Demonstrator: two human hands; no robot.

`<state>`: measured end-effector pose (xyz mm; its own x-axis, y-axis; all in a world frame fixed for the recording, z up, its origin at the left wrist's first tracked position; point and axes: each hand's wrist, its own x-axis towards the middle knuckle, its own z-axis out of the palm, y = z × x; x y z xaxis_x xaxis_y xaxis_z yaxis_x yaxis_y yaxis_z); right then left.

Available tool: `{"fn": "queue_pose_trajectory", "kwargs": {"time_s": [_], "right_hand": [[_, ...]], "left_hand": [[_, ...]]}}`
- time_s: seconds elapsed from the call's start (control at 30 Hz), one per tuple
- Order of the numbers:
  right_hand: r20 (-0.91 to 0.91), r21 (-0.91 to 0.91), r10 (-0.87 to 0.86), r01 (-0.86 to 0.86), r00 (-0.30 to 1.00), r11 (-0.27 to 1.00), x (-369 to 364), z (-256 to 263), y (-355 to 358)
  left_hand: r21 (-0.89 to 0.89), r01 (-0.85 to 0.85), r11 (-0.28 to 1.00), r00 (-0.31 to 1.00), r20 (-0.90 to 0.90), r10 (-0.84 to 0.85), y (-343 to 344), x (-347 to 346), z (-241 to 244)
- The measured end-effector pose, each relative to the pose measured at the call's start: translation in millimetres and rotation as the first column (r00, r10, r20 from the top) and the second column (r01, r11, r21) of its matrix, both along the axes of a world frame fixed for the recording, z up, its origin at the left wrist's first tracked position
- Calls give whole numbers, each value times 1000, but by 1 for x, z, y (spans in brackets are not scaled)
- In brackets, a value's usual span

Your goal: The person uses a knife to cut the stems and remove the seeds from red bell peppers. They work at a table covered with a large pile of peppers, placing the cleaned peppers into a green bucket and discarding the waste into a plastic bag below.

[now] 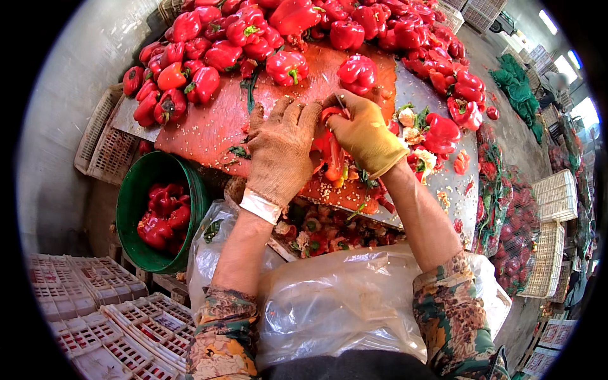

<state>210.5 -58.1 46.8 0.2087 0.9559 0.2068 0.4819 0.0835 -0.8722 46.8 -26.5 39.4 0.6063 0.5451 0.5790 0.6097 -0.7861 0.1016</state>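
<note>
My left hand [280, 147], in a brown knitted glove, lies palm down over the red cutting board [204, 128], fingers spread forward. Its thumb and palm are hidden, so its grip on the cut red bell pepper [335, 159] beside it cannot be told. In a yellow-stained glove, my right hand [363, 133] curls above that pepper, closed on a thin blade-like tool [340, 102]. A red pepper strip [332, 112] curves out by its fingers. Just beyond stand two whole red bell peppers, one at the left [287, 68] and one at the right [357, 74].
A large heap of red peppers [251, 28] covers the table's far side. Pepper cores [412, 135] and seeds litter the metal tabletop [463, 190]. At the left stands a green bucket [126, 209] holding red peppers; plastic crates [147, 327] sit below. Net sacks [515, 232] line the right.
</note>
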Motion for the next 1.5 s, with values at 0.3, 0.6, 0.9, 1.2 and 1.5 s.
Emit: {"fn": "queue_pose_trajectory", "kwargs": {"time_s": [0.3,0.6,0.9,1.2,1.5], "right_hand": [[209,133,-79,52,975,990,-23,6,-10],[-120,-19,-58,56,991,998,-25,-6,-20],[-412,-227,104,-213,905,950,5,-5,-38],[-411,-210,155,-259,898,943,6,-30,-30],[-163,-237,40,-79,986,968,-5,-16,-42]], "left_hand": [[-67,70,995,990,126,-61,11,2,-8],[-292,-73,954,936,309,167,20,-1,-22],[-423,123,898,794,585,167,26,-5,-36],[-573,381,726,599,751,278,16,-5,-25],[-579,410,705,630,738,240,16,-2,-23]]}}
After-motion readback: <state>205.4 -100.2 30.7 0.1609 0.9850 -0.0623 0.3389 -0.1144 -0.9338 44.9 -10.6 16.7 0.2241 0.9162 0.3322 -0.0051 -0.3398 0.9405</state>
